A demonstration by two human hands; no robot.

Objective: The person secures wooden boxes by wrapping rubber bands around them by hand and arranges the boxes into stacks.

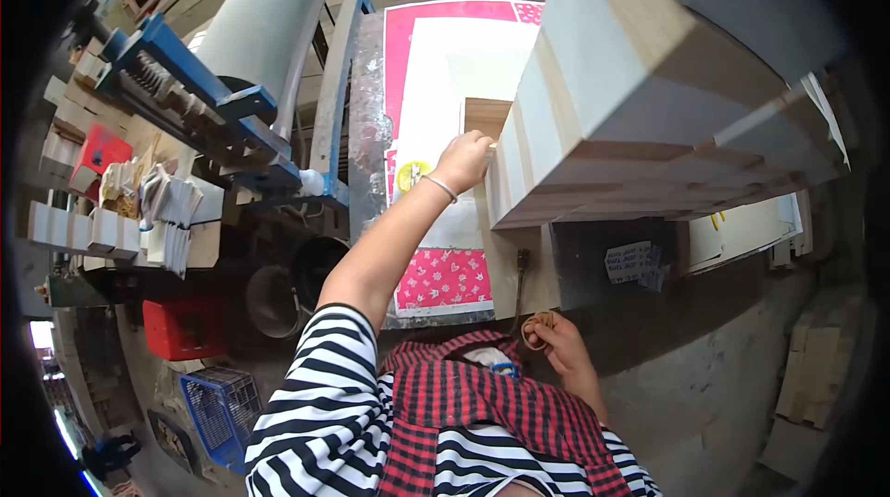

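My left hand (461, 163), a band at its wrist, reaches over the worktable with its fingers closed. It is beside the lower edge of a tall stack of pale boxes (547, 140) with tan paper strips along their edges. What its fingers pinch, if anything, is hidden. A white open box or board with a brown inside (486, 114) lies just beyond the fingers. Near my body, my right hand (563, 346) is closed around a small ring-shaped tan roll (536, 331), which looks like paper tape.
Pink patterned sheet (443, 276) covers the worktable, with a yellow round item (411, 175) on it. A dark-handled brush (521, 267) lies by the near edge. On the left stand a blue-framed roller machine (209, 94), a red stool (184, 330) and a blue crate (222, 414).
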